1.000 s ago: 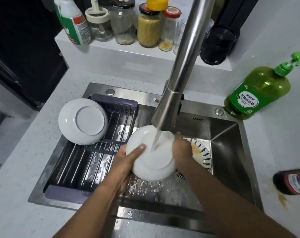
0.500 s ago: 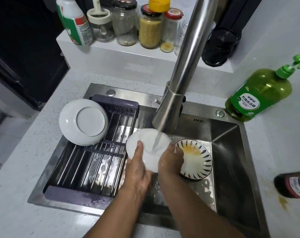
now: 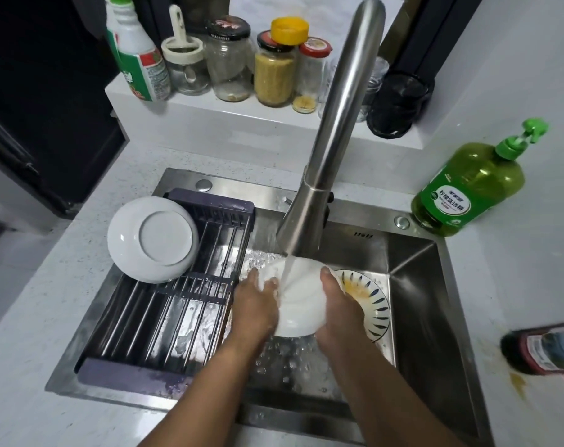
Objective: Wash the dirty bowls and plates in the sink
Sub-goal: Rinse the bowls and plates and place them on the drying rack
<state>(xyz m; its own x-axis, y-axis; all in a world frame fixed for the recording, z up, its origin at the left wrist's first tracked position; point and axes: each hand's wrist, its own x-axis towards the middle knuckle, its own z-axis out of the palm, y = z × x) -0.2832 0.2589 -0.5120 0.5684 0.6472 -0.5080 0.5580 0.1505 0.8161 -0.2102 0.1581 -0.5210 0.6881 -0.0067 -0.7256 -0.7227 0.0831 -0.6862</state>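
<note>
A white bowl (image 3: 301, 301) is under the running stream from the steel faucet (image 3: 312, 214), over the sink (image 3: 429, 304). My left hand (image 3: 256, 303) grips the bowl's left rim, thumb inside. My right hand (image 3: 337, 304) holds its right side, thumb over the rim. Behind my right hand a striped bowl (image 3: 371, 296) with yellow residue lies on the sink floor. A clean white bowl (image 3: 153, 238) rests upside down on the dark drying rack (image 3: 177, 304) across the sink's left half.
A green dish-soap pump bottle (image 3: 470, 188) stands at the sink's back right corner. A dark bottle (image 3: 545, 348) lies on the right counter beside a yellow stain. Jars and a spray bottle (image 3: 135, 50) line the raised shelf behind the faucet.
Both hands have turned the white bowl under the water and shifted their grip on it. The view has moved slightly; the rack and the other bowls stay put.
</note>
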